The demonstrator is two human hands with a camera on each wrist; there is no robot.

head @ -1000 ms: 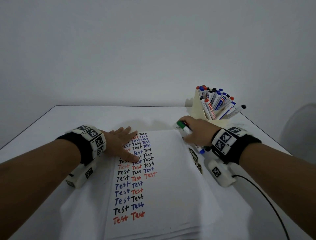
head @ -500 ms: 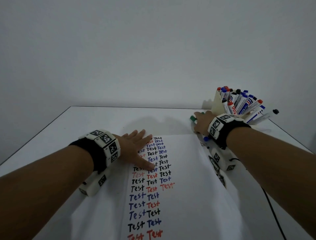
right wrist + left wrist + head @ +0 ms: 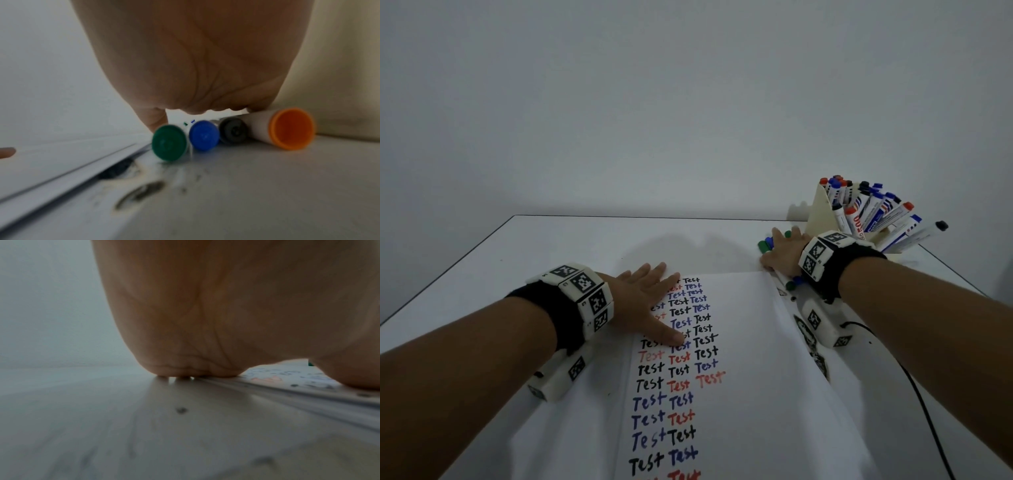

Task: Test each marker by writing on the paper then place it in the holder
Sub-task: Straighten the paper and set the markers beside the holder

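We see the left hand (image 3: pixel 643 301) lying flat on the paper (image 3: pixel 739 342), fingers straight and spread, the thumb over the columns of "Test" written in black, blue and red. The left wrist view shows only the palm (image 3: pixel 226 313) pressed down at the paper's edge (image 3: pixel 308 395).

The right hand (image 3: pixel 786 255) rests on a row of markers lying on the bench (image 3: pixel 571 246), just beyond the paper's far right corner and beside the holder (image 3: pixel 822 212). In the right wrist view we count four ends side by side: green (image 3: pixel 169 142), blue (image 3: pixel 204 135), black (image 3: pixel 233 132) and orange (image 3: pixel 292 129). The palm (image 3: pixel 195 56) sits over them and the thumb touches down beside the green one. Whether the fingers curl around any marker or merely lie across them we cannot tell, since the palm hides them; from the head view they seem laid flat.

The holder stands at the bench's far right corner, packed with markers (image 3: pixel 873 212) leaning outward, caps red, blue and black. Dark ink smears (image 3: pixel 139 193) mark the bench beside the paper.
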